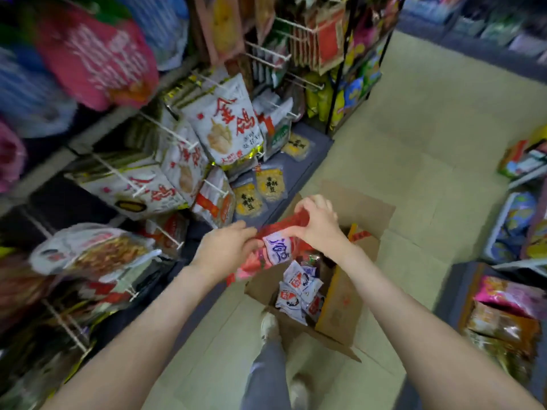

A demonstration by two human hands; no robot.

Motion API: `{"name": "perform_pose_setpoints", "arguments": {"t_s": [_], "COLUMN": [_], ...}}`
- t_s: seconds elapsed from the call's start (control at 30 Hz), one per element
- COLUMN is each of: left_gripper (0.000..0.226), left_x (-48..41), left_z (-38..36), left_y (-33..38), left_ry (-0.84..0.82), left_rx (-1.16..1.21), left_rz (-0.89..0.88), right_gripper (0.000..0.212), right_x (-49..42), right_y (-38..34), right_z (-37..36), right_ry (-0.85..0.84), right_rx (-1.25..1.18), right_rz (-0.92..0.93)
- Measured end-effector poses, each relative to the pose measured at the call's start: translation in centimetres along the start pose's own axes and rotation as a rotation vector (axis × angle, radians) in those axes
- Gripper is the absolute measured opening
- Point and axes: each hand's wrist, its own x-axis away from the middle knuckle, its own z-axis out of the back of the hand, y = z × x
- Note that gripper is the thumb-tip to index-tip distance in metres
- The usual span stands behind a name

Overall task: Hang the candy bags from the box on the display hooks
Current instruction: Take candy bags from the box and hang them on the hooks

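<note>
A red candy bag (pixel 276 247) with a white label hangs in the air over the open cardboard box (pixel 343 303). My left hand (pixel 228 247) pinches its left edge. My right hand (pixel 318 223) grips its top, fingers curled round the red film. Inside the box lie several white and blue candy bags (pixel 297 291). White wire display hooks (pixel 168 130) stick out of the rack on the left, most of them loaded with white snack bags (pixel 225 119).
The box stands on a pale tiled floor (pixel 429 137). My shoe (pixel 269 325) and grey trouser leg are just left of it. Yellow packets (pixel 270 184) lie on the rack's low grey base. More snack shelves (pixel 503 318) line the right side.
</note>
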Motion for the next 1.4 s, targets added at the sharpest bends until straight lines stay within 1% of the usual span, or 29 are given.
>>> {"name": "perform_pose_setpoints", "arguments": {"t_s": [0.03,0.07,0.1,0.13,0.17,0.23,0.27,0.3,0.37,0.4,0.43,0.5,0.53,0.57,0.63,0.7,0.83,0.93,1.0,1.03,1.1,1.13,1.17,1.2,1.27,1.33,1.4], "left_gripper": [0.05,0.053,0.048,0.04,0.031,0.027,0.031,0.037,0.048,0.049,0.047,0.035,0.035,0.041,0.052,0.053,0.055,0.061,0.053,0.052,0.062,0.061,0.052,0.043,0.037,0.036,0.035], "left_x": [2.3,4.7,6.9,9.2,11.3,15.3,17.1,19.0,22.3,24.0,25.5,28.5,30.0,31.5,34.7,37.9,44.5,49.1,51.9,53.1,54.9,55.7,56.2,56.6,57.4,58.5,59.7], "left_z": [1.3,2.6,3.9,5.3,6.6,9.1,10.2,11.4,13.5,14.4,15.4,17.2,18.1,18.9,20.3,21.8,25.2,27.2,28.3,29.0,30.8,31.9,33.0,34.2,36.1,37.3,37.9], "left_y": [-0.1,-0.2,-0.4,-0.4,-0.5,-0.9,-1.1,-1.3,-1.8,-2.0,-2.2,-2.4,-2.6,-2.9,-3.9,-4.7,-6.5,-8.6,-10.5,-11.1,-11.5,-11.5,-11.4,-11.3,-11.9,-13.2,-14.1], "left_ry": [0.045,0.09,0.145,0.2,0.239,0.258,0.26,0.275,0.338,0.376,0.406,0.451,0.466,0.481,0.549,0.646,0.805,0.842,0.848,0.854,0.889,0.943,1.021,1.106,1.254,1.316,1.342], "left_rx": [0.062,0.114,0.19,0.288,0.394,0.595,0.655,0.69,0.708,0.688,0.657,0.582,0.55,0.523,0.466,0.439,0.401,0.272,0.231,0.25,0.382,0.461,0.534,0.6,0.731,0.789,0.859], "left_rz": [0.046,0.082,0.122,0.185,0.268,0.41,0.458,0.497,0.564,0.599,0.632,0.691,0.716,0.736,0.754,0.724,0.611,0.512,0.476,0.463,0.452,0.439,0.422,0.423,0.449,0.497,0.559], "right_gripper": [0.06,0.064,0.064,0.059,0.049,0.02,0.008,0.002,0.005,0.008,0.013,0.018,0.018,0.019,0.022,0.024,0.018,0.015,0.015,0.016,0.022,0.026,0.028,0.026,0.012,0.007,0.007], "right_x": [0.9,1.9,2.9,3.9,4.8,6.2,6.9,7.6,9.3,10.1,11.2,13.3,14.4,15.6,17.8,20.1,24.5,27.3,29.2,30.2,32.4,33.5,34.3,34.9,35.9,36.6,36.9], "right_y": [-1.9,-3.5,-5.2,-6.7,-8.1,-10.8,-12.3,-14.0,-17.9,-19.9,-22.1,-26.3,-28.4,-30.6,-34.7,-38.5,-45.5,-50.2,-53.4,-55.0,-58.1,-59.6,-61.0,-62.3,-64.9,-67.2,-69.1], "right_z": [0.6,0.9,1.2,1.3,1.3,1.2,1.3,1.5,2.1,2.3,2.7,3.2,3.4,3.6,3.8,3.9,2.9,1.9,1.5,1.3,0.7,0.3,-0.3,-1.0,-2.4,-3.6,-4.5], "right_ry": [0.021,0.024,-0.001,-0.053,-0.11,-0.155,-0.153,-0.147,-0.113,-0.097,-0.087,-0.069,-0.062,-0.051,-0.028,0.004,0.083,0.09,0.085,0.083,0.08,0.08,0.083,0.09,0.115,0.141,0.151], "right_rx": [-0.102,-0.23,-0.364,-0.474,-0.518,-0.475,-0.456,-0.45,-0.442,-0.438,-0.43,-0.439,-0.447,-0.442,-0.441,-0.445,-0.492,-0.511,-0.479,-0.446,-0.392,-0.378,-0.366,-0.349,-0.302,-0.273,-0.242], "right_rz": [0.03,0.052,0.063,0.063,0.071,0.142,0.173,0.205,0.277,0.318,0.355,0.423,0.459,0.503,0.624,0.713,0.837,0.916,0.994,1.037,1.132,1.177,1.209,1.236,1.28,1.284,1.228]}}
